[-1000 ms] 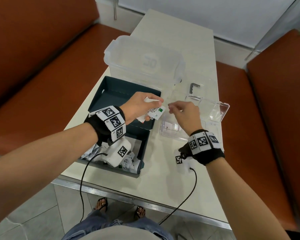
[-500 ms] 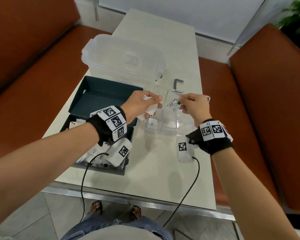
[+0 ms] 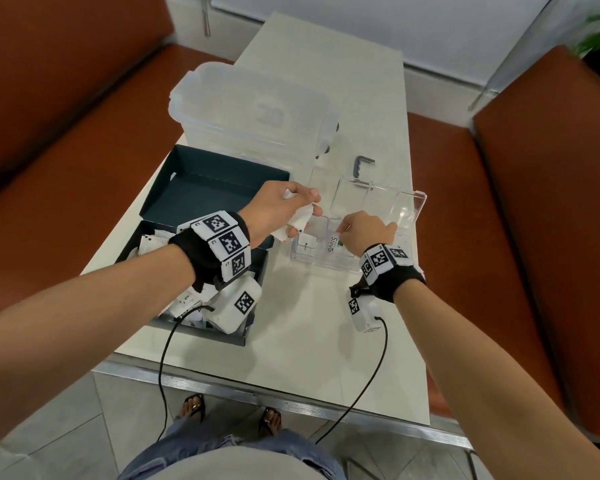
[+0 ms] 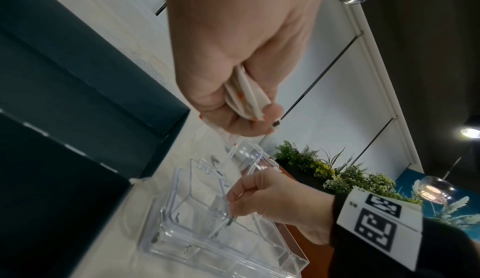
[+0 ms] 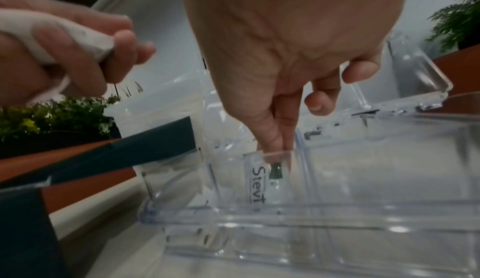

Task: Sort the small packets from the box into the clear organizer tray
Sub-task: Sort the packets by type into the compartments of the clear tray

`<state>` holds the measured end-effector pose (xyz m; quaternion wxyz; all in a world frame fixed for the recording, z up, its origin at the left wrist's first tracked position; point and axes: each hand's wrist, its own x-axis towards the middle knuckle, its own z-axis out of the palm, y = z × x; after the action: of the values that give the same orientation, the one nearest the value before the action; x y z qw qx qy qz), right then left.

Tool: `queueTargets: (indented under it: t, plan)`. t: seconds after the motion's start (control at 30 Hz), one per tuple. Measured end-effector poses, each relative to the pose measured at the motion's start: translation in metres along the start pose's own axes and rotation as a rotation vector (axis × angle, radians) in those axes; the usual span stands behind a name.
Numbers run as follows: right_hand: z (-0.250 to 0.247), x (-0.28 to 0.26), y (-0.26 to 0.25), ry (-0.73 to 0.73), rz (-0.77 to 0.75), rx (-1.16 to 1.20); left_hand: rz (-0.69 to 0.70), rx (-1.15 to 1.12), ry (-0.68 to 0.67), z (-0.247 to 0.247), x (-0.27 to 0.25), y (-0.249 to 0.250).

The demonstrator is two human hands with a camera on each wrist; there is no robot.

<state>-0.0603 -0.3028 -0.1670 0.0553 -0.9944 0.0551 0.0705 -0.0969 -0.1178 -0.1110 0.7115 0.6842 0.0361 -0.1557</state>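
A clear organizer tray [image 3: 409, 216] with its lid standing open lies on the white table, right of the dark box [image 3: 201, 188]. My right hand [image 3: 364, 232] pinches a white Stevia packet [image 3: 332, 243] and holds it upright inside a front compartment of the tray [image 5: 337, 221]; thumb and forefinger grip the packet [image 5: 255, 177] at its top. My left hand [image 3: 284, 209] hovers above the tray's left edge and grips a bunch of white packets [image 3: 300, 218], seen edge-on as packets [image 4: 244, 97] in its fist. Another packet [image 3: 307, 241] lies in the leftmost compartment. More packets [image 3: 153, 242] fill the box.
A large translucent storage tub [image 3: 257, 112] stands behind the box. A small dark metal bracket [image 3: 361, 164] lies on the table behind the tray. Orange benches flank the table [image 3: 309, 323]. Cables hang from both wrists over the near edge.
My right hand took the Stevia packet from my left hand, carried it right and lowered it into the tray compartment. My left hand kept holding its bunch of packets.
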Motion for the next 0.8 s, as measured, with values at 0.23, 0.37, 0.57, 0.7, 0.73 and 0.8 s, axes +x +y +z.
queueTargets:
  t: [0.23,0.37,0.57,0.7,0.73,0.8]
  plan:
    - [0.017,0.004,0.004,-0.03,-0.198,-0.38,-0.009,-0.004,-0.011,-0.005,-0.003,0.0]
    - [0.014,0.006,0.005,-0.017,-0.233,-0.398,-0.019,-0.017,-0.012,-0.008,-0.005,0.002]
    - [0.011,0.001,-0.003,-0.008,-0.235,-0.467,-0.076,-0.047,-0.005,-0.009,-0.005,0.005]
    - [-0.005,-0.004,-0.006,-0.017,-0.221,-0.403,-0.155,-0.11,-0.023,-0.01,-0.005,0.008]
    - [-0.011,-0.007,-0.007,0.035,-0.212,-0.322,-0.171,-0.126,-0.026,-0.011,-0.004,0.009]
    - [-0.025,-0.014,-0.009,0.18,-0.199,0.007,-0.2,-0.167,-0.032,-0.012,-0.003,0.012]
